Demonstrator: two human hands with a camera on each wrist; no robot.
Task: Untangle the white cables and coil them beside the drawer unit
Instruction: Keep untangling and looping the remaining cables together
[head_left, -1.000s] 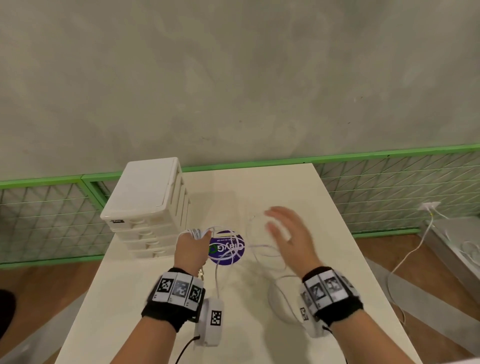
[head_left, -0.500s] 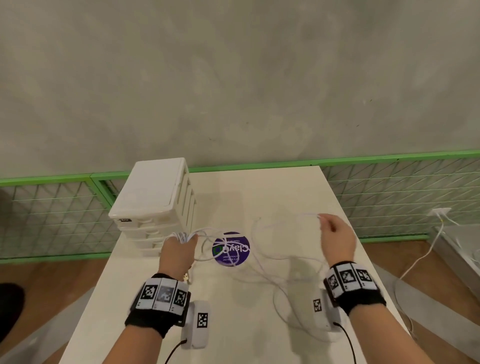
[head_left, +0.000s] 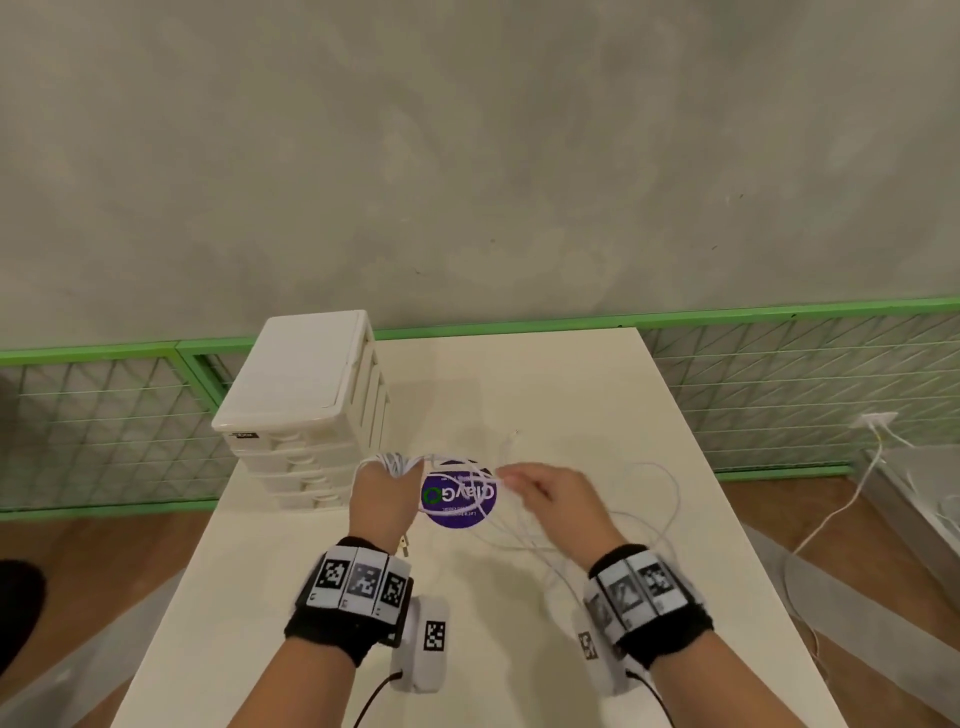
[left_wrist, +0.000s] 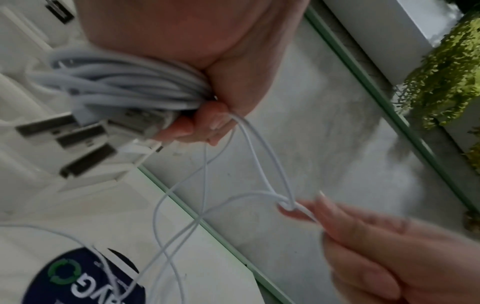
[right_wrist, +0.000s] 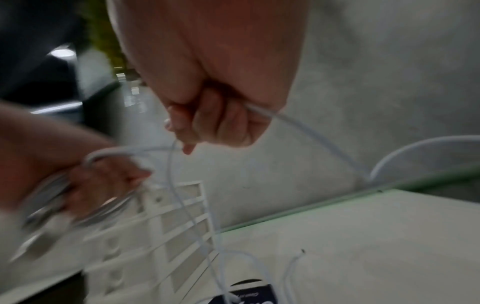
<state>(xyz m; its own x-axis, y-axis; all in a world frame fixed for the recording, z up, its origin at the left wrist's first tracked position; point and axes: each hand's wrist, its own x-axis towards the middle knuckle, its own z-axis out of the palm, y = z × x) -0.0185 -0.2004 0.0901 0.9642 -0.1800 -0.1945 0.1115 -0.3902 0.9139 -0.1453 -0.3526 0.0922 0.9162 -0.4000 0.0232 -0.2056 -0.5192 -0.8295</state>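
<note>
Head view: both hands' grip clenches white cables (head_left: 524, 525) beside drawer unit (head_left: 306, 400).

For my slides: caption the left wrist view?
Left hand grips bundled cables; right hand pinches a loose strand.

White table (head_left: 571, 395) stood against a grey wall (head_left: 467, 156). Round purple sticker (head_left: 460, 501) with green ring logo and white lettering lay flat on the table, mid-left. Green-framed mesh fence (head_left: 779, 374) ran behind the table on both sides, at the wall's base. Wood floor (head_left: 810, 519) showed right of the table, with a separate white cord (head_left: 841, 514) trailing across it up to a white socket (head_left: 878, 418) on the fence. Grey platform edge (head_left: 919, 499) at far right. Dark shape (head_left: 18, 613) at left edge, unclear what. Green foliage (left_wrist: 446, 82) seen in left wrist view, beyond the fence rail.
</note>
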